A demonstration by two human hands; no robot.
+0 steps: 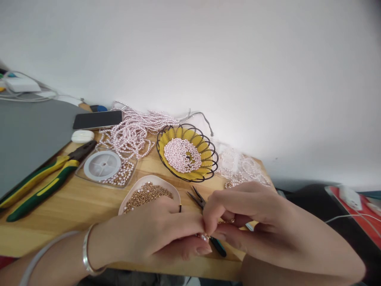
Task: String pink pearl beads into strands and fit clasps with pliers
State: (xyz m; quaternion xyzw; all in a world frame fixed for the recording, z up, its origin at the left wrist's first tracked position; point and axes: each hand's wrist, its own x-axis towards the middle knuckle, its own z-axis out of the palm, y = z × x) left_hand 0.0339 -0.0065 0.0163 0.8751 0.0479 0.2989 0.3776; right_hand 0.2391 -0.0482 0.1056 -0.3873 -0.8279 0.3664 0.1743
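Observation:
My left hand (160, 230) and my right hand (256, 214) meet over the table's front edge. Between my left thumb and fingers is a small piece of beadwork (204, 237) with pink and gold beads, mostly hidden. The right thumb and forefinger pinch at the same beadwork. Under my hands lie needle-nose pliers (197, 196), partly covered. A pale dish (177, 196) of gold beads is just behind my left hand. Farther back, a yellow basket (202, 137) with black wire loops holds loose pink beads (178, 155).
Green-yellow pliers (50, 190) lie at left beside a clear box with a white spool (102, 165). Behind are bead strands (131, 135), a phone (98, 119) and a white case (82, 136). Bagged beads (241, 165) lie right of the basket, near the wall.

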